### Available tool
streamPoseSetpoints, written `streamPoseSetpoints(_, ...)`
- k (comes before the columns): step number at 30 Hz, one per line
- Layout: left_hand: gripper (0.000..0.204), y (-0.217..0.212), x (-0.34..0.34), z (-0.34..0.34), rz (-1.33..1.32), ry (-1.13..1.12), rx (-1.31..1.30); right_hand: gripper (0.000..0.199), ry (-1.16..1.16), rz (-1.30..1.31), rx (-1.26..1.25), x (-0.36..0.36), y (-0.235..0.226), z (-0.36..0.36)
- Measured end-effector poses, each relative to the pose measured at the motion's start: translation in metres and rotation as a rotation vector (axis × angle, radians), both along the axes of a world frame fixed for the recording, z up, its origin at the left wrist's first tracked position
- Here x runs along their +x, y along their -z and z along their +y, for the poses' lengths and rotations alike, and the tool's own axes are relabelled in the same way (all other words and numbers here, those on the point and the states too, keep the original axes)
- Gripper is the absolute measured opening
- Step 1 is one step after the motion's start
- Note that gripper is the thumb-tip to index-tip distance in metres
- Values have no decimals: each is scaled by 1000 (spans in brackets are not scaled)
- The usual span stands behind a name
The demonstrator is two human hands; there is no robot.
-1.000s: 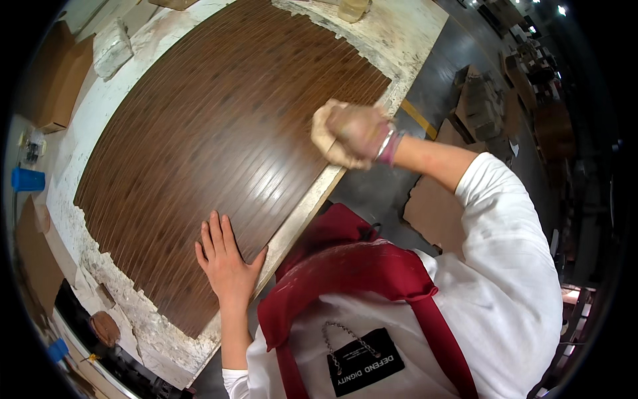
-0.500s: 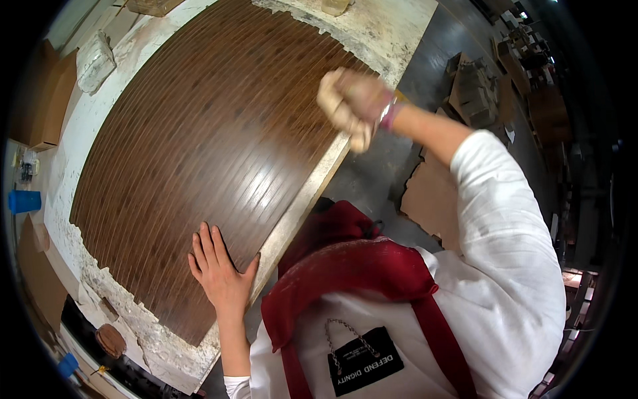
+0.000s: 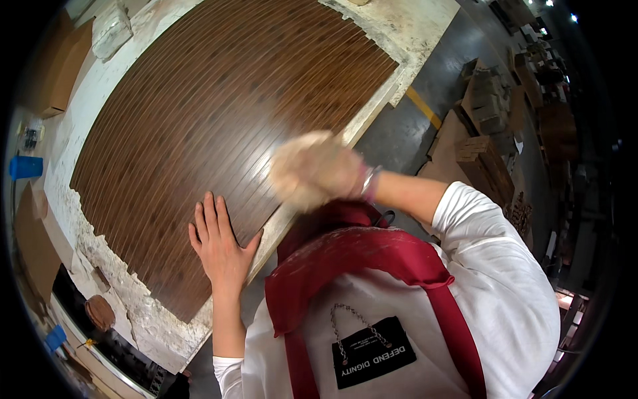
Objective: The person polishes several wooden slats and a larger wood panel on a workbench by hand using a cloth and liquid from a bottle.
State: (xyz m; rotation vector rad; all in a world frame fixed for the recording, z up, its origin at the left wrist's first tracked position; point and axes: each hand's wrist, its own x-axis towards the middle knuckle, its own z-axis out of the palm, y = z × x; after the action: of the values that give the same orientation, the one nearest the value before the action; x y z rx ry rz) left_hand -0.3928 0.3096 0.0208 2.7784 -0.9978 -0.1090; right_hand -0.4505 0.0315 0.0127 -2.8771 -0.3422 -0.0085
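A large brown wood-look panel [image 3: 199,113], made up of narrow slats and with stepped ends, lies before me. My left hand [image 3: 222,256] rests flat on its near part, fingers spread and thumb toward the near edge, holding nothing. Over the panel's near right edge, my right hand [image 3: 339,173] is closed on a wadded beige cloth [image 3: 291,169]. Motion smears this hand and the cloth, so I cannot tell whether the cloth touches the surface. Light glares off the slats between my hands.
The panel lies on a white, residue-crusted table [image 3: 163,332]. A whitish wrapped block [image 3: 111,33], a cardboard box [image 3: 66,73] and a blue container [image 3: 26,167] are on the left. Past the table's right edge, stacked brown pieces [image 3: 485,163] and cardboard stand on the grey floor.
My right hand has swept the cloth toward me and leftward from the panel's far right edge. The left hand stays flat on the panel. The whole view has shifted slightly.
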Motion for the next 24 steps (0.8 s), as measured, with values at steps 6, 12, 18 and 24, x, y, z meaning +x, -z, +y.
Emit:
streamPoseSetpoints(6, 100, -1, 0, 1, 17, -11, 8, 20, 473, -389, -13, -11, 10, -74)
streamPoseSetpoints(12, 98, 2, -1, 2, -6, -4, 18, 15, 46, 76, -30, -9, -7, 34)
streamPoseSetpoints(18, 99, -1, -1, 0, -3, 10, 9, 32, 655, -185, 53, -25, 3, -30)
streamPoseSetpoints(24, 97, 1, 0, 3, -3, -2, 14, 28, 174, -159, 188, -35, 9, 26)
